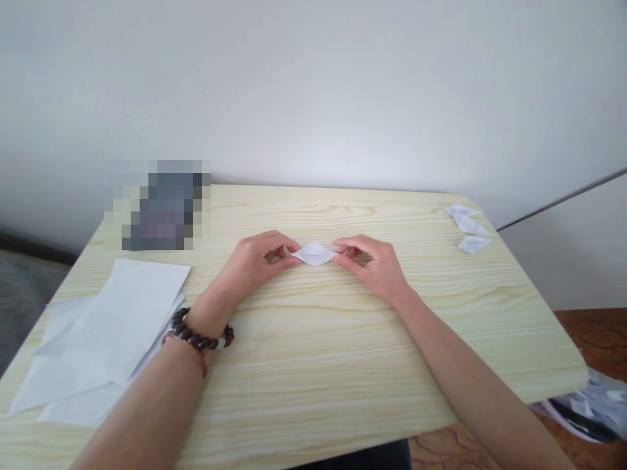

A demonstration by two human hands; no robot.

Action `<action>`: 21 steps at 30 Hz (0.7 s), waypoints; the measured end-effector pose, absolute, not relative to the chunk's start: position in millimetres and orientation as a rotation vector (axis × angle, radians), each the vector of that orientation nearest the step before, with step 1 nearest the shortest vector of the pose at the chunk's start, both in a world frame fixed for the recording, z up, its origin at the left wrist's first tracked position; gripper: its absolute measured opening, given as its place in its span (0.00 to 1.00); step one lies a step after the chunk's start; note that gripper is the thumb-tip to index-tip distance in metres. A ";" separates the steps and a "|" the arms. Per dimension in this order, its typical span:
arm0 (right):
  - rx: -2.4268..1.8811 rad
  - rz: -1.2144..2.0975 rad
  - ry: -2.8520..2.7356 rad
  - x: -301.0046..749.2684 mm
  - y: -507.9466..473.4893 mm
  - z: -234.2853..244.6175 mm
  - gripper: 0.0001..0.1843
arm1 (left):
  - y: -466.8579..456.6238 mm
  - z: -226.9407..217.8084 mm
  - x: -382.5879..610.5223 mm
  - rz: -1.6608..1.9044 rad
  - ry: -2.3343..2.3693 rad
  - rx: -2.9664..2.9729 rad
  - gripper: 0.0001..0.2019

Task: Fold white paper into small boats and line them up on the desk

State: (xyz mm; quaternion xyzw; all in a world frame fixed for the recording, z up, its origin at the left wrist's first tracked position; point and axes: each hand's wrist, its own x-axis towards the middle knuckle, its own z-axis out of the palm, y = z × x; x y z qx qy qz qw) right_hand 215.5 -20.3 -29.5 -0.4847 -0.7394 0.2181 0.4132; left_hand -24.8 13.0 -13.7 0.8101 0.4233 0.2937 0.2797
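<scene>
- Folded paper (315, 253): small white piece, pointed at both ends, held between the hands, above the table's (313, 365) middle, nearer far edge than near edge. Can't tell if it touches the tabletop.
- Left hand (257, 261): thumb and finger pinched together on the paper's left tip.
- Right hand (372, 264): thumb and finger pinched on the right tip, other fingers curled. Both tips partly hidden under fingertips; fold layers too small to make out.
- Bead bracelet (196, 337): dark, on left wrist.
- Loose sheets (132, 320): white, overlapping, along left edge; left forearm hides part, count unclear.
- Pixelated object (164, 212): dark, far left corner, unidentifiable.
- Folded pieces (467, 223): small, white, by far right corner, well apart from the right hand; exact folds unclear.
- Plastic bag (602, 398): on floor beyond near right corner, cut off by frame, contents unclear.
- Dark item (362, 457): below near edge, cut off.
</scene>
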 end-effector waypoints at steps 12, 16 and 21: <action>-1.256 0.563 -1.880 215.1 -20.4 -27.3 0.09 | 14.5 -16.6 -25.8 0.767 1.115 2.230 0.15; -1.250 0.564 -1.881 215.1 -20.8 -27.0 0.08 | 14.3 -16.6 -25.8 0.762 1.120 2.239 0.14; -1.267 0.560 -1.896 215.3 -20.9 -26.8 0.08 | 14.6 -17.1 -25.7 0.760 1.111 2.235 0.15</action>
